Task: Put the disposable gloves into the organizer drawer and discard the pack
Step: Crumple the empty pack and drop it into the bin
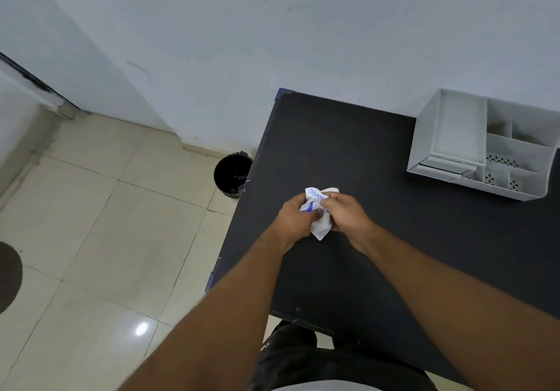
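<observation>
A crumpled white pack (pixel 318 208) with blue print sits between both hands, above the black table (pixel 378 239) near its left side. My left hand (pixel 292 221) grips the pack's left part and my right hand (pixel 345 213) grips its right part. Only the letters "DISPOS" show on the pack; I cannot tell what is inside it. The white desk organizer (pixel 485 148) stands at the table's far right, its drawer (pixel 445 167) in the lower left front. A black bin (pixel 231 175) stands on the floor beside the table's left edge.
The beige tiled floor (pixel 106 224) lies to the left of the table. A pale wall runs behind the table and bin. A dark round mat (pixel 9 275) sits at the far left. My dark-clothed legs show under the table's near edge.
</observation>
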